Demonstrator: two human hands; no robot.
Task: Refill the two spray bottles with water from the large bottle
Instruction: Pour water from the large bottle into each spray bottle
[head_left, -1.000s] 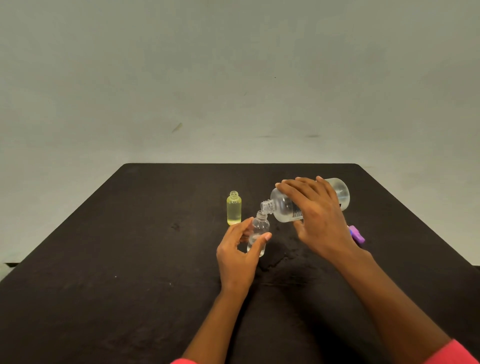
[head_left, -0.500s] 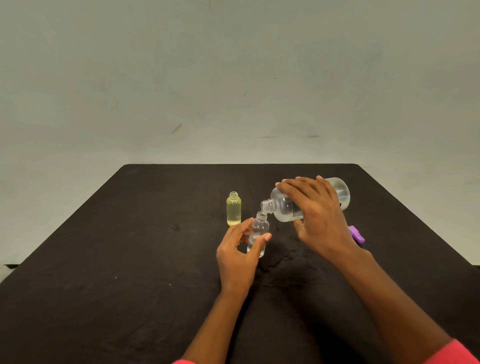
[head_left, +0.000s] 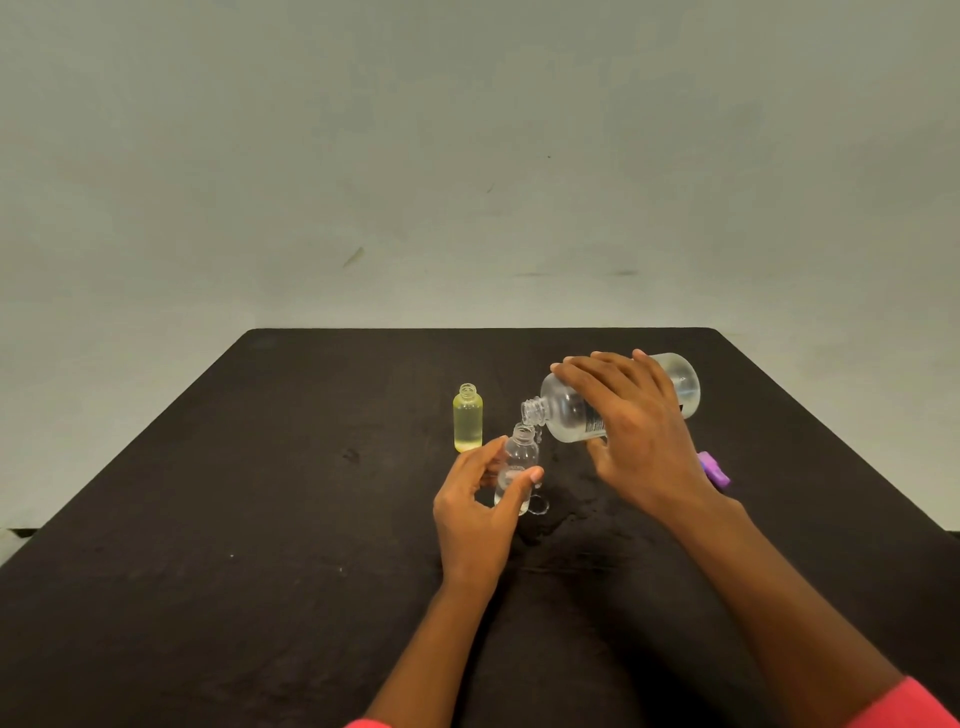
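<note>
On the black counter (head_left: 260, 519) the right hand (head_left: 639, 441) grips the big bottle (head_left: 566, 410), tipped with its mouth just over the little clear bottle (head_left: 519, 457) the left hand (head_left: 478, 509) pinches, near the yellow bottle (head_left: 467, 418); water could miss that tiny mouth and spill, and the label (head_left: 592, 427) is too small to read.

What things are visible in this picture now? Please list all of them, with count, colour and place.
large bottle: 1, clear, tilted, mouth over the small clear bottle
small clear bottle: 1, clear, uncapped, upright at table centre
yellow bottle: 1, yellow, uncapped, upright, behind-left of the clear one
purple object: 1, purple, on table, right side
table: 1, black, wet near the small clear bottle
wall: 1, grey, behind table
sleeves: 2, pink, bottom edge
left hand: 1, grips small clear bottle
right hand: 1, grips large bottle
</note>
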